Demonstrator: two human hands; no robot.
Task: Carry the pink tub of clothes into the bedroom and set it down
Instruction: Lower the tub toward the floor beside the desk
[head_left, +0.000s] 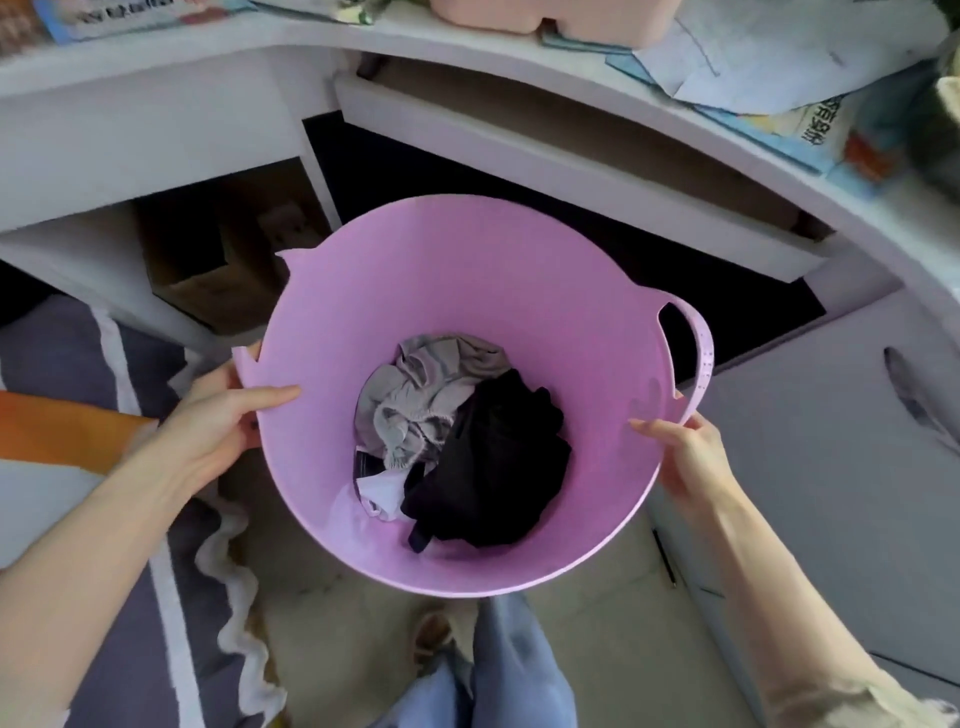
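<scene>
A pink tub (467, 270), round and deep with flexible-looking plastic walls, fills the middle of the view, held up in the air above the floor (597, 639) in front of the person's legs. At its bottom lies a small heap of clothes (462, 441): a crumpled grey garment on the far left, a black one on the near right, and a scrap of white at the near edge. The tub is mostly empty, so it should be light, though its soft rim may bend inward under a tight squeeze. The left hand (218, 415) has its grip closed on the left rim beside the left handle, thumb lying inside the wall and fingers hidden outside. The right hand (680, 457) has its grip closed on the right rim just below the looped right handle (696, 353), thumb tip over the edge. The loop handles look like the steadier place to take hold; the smooth plastic rim could slip or buckle. Beyond the tub, on the far side, stands a white table (156, 57) cluttered with papers (769, 67), with a pulled-out tray (545, 171) beneath its top and dark space under it. A cardboard box (218, 260) sits in an open compartment on the far left. A bed with striped grey bedding (93, 358) lies on the near left, and a white cabinet (831, 467) on the right.
</scene>
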